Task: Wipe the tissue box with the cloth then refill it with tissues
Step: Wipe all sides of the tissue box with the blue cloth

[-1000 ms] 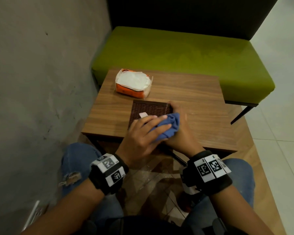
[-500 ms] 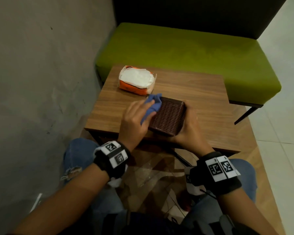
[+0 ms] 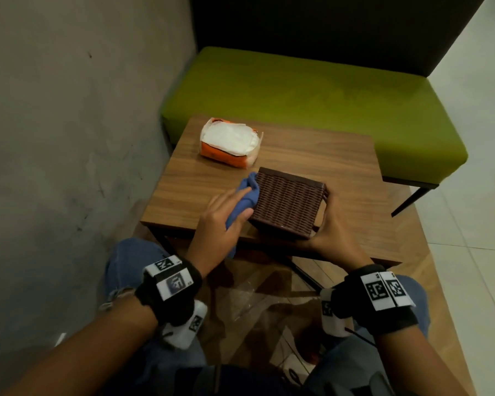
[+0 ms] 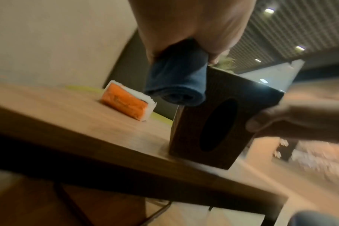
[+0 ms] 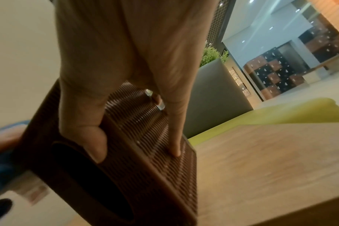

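We are gripping the blue cloth [image 3: 245, 200] in our left hand [image 3: 222, 227], fingers curled around it, pressing it against the left side of the brown woven tissue box [image 3: 287, 205] at the frame's centre. Our right hand [image 3: 336, 232] is clasping the box's right edge, thumb hooked at its oval opening, tilting the box up on the wooden table [image 3: 340, 164]. The orange pack of tissues [image 3: 230, 142] is lying just above and left of the box. A green bench [image 3: 312, 92] is filling the upper middle, a grey wall [image 3: 69, 110] the left.
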A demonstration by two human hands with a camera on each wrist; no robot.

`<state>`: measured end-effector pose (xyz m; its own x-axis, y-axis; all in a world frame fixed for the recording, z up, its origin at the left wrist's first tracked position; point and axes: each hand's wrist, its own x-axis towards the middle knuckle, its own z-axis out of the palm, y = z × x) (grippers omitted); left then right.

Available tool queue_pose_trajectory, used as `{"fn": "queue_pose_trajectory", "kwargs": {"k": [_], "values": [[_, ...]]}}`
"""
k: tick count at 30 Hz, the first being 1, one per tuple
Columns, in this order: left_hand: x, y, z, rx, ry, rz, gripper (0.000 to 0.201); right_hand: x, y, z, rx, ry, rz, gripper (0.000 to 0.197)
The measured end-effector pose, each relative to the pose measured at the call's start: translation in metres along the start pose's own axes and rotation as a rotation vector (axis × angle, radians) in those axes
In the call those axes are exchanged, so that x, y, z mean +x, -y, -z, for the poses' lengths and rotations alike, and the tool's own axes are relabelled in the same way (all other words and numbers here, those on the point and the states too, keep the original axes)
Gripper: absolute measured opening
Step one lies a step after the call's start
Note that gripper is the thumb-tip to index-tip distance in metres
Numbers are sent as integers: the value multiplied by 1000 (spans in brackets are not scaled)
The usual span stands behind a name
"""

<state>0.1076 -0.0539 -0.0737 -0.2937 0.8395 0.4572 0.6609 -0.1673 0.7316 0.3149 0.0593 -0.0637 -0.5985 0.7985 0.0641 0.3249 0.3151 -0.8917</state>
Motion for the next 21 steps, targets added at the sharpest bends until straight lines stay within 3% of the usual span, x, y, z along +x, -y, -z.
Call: {"fn": "queue_pose_trajectory", "kwargs": {"k": [3,5,7,10,13,16,19,21], "values": [[-8,7,16,-128,210,90,40,-7,-7,8,53,69,-58,112],[0,15,27,-175,331,274,66,-9,-8,7,72,89,-40,108],[14,18,34,-189,452,374,107,-10,-7,5,93,93,-12,106],[37,11,39,-61,658,282,136,-6,-6,7,88,141,8,109],[51,1,39,122,804,166,132,-3,-5,11,55,219,24,109],[48,-6,38,185,759,96,91,-3,-7,11,37,211,11,113],[47,-15,37,198,644,29,103,-7,-5,11,-6,177,-19,130],[53,-21,38,160,625,-13,101,-11,9,8,-144,86,66,136]]}}
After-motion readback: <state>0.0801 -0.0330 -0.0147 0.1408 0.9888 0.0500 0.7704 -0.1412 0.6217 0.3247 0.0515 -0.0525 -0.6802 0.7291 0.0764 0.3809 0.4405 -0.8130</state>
